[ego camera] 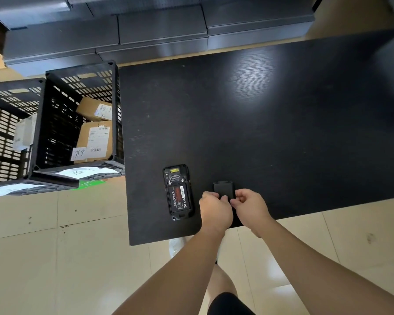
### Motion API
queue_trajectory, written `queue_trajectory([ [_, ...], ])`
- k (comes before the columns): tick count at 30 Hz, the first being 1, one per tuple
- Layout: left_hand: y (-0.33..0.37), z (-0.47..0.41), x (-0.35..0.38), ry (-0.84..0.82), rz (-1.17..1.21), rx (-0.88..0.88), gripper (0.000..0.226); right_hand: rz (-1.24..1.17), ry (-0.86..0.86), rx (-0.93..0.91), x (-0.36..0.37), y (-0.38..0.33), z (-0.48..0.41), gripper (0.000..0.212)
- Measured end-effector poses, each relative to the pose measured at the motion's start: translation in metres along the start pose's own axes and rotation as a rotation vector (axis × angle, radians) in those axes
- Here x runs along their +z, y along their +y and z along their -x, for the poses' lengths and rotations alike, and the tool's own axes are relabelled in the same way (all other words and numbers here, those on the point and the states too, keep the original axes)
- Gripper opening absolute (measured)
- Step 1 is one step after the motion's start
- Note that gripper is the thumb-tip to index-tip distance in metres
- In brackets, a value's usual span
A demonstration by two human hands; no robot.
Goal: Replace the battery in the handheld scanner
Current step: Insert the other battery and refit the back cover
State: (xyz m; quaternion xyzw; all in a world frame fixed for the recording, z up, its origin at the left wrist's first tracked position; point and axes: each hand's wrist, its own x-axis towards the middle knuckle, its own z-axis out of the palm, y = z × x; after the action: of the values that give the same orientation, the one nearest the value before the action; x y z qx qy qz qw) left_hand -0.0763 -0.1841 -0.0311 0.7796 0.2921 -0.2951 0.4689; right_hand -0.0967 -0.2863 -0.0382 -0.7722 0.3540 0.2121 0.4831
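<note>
The black handheld scanner [178,192] lies face down near the front edge of the black table [271,133]. Its back is uncovered and a battery [179,198] with a red label sits in the compartment. Just right of it lies a flat black piece, apparently the battery cover [223,188], with its far half showing. My left hand [215,209] pinches the cover's near left edge with thumb and fingers. My right hand [250,204] has curled fingers at the cover's near right edge; I cannot tell whether they grip it.
Two black slotted plastic crates [55,123] stand on the floor left of the table, the nearer one holding cardboard parcels [96,133]. Dark grey cabinets [159,32] run along the back. Beige floor tiles lie below the table's front edge.
</note>
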Motion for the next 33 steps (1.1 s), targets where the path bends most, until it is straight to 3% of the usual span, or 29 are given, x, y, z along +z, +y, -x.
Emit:
queue_trajectory([
  [5, 0.002, 0.0, -0.01, 0.049, 0.005, 0.084, 0.03, -0.051, -0.097, 0.0, -0.008, -0.009, 0.003, 0.014],
  [10, 0.006, 0.004, -0.044, 0.037, 0.125, 0.164, 0.011, -0.051, -0.171, -0.047, -0.008, -0.04, 0.009, 0.017],
  [20, -0.015, -0.014, -0.137, 0.191, 0.166, 0.183, 0.008, -0.009, -0.175, -0.21, 0.054, -0.088, 0.022, 0.014],
  [33, -0.045, -0.031, -0.141, 0.161, 0.109, 0.2, 0.014, 0.053, -0.132, -0.224, 0.08, -0.062, 0.006, 0.011],
])
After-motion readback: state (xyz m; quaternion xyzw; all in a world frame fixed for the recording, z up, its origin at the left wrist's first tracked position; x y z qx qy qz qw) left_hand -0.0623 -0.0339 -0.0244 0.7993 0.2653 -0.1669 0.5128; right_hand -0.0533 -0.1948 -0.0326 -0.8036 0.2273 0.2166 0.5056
